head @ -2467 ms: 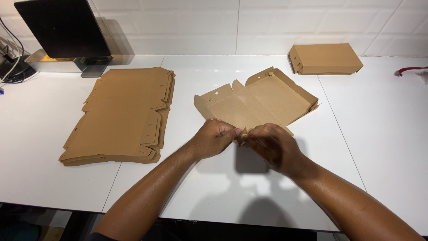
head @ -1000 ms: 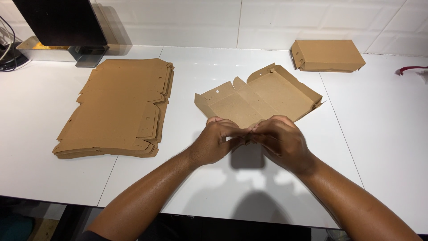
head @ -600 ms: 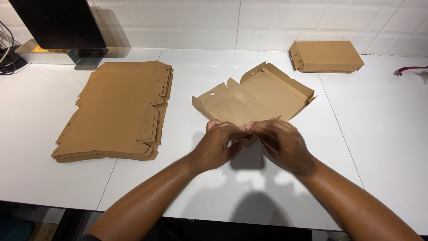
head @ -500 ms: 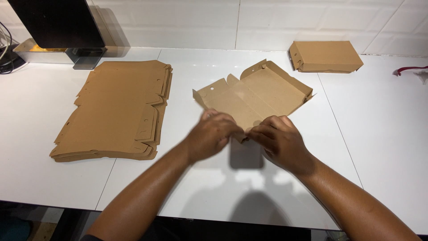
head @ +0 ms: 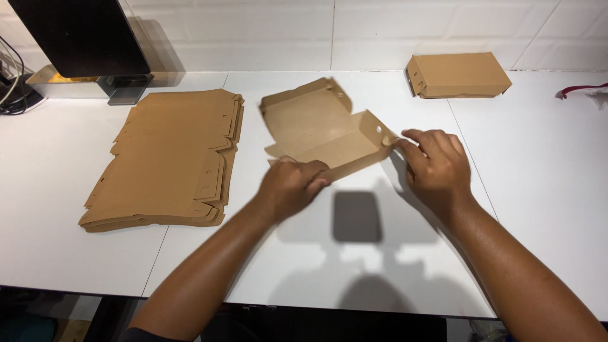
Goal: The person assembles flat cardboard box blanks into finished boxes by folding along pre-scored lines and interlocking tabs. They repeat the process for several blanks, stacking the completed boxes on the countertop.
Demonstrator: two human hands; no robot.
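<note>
1. The half-folded cardboard box (head: 320, 130) lies near the middle of the white table (head: 354, 253), its far panel raised and its inner face turned up. It holds nothing.
2. The left hand (head: 291, 187) rests curled on the near left edge of the box, fingers bent over the front wall. This appears to pin the blank down so that it does not slide.
3. The right hand (head: 437, 168) pinches the right end flap (head: 380, 136) between thumb and fingertips, the other fingers loosely spread. The flap stands tilted up, probably held so for folding inward.
4. The stack of flat blanks (head: 164, 158) lies just left of the box, within reach of the left hand.
5. The closed cardboard box (head: 457, 75) sits at the far right, well apart; its contents are hidden.
6. The dark monitor (head: 82, 35) stands at the far left corner.
</note>
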